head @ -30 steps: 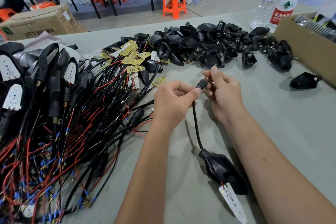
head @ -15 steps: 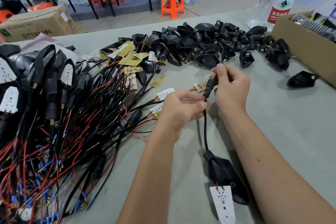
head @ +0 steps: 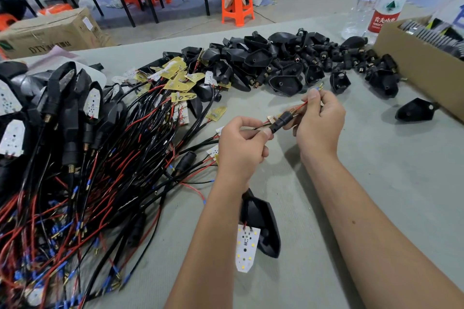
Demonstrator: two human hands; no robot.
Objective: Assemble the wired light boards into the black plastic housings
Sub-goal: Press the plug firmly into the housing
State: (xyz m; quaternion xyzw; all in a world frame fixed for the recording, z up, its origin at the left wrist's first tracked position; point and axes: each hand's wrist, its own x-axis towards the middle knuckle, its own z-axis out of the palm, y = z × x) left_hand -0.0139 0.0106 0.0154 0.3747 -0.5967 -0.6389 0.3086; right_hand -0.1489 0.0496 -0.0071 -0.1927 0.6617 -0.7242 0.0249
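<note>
Head view: at frame centre, the left hand (head: 242,144) pinches a small black cylindrical sleeve (head: 281,121); the right hand (head: 320,120) pinches its thin red and black wires (head: 302,105). Light, limp, probably fragile; grip sleeve. White light board (head: 246,246) lies lower centre.

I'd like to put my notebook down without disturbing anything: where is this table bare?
Bare cloth lies right of the right hand, between the lone black housing, the cardboard box and the near edge. Crowded: the wire bundle on the left and the housing pile across the back.
</note>
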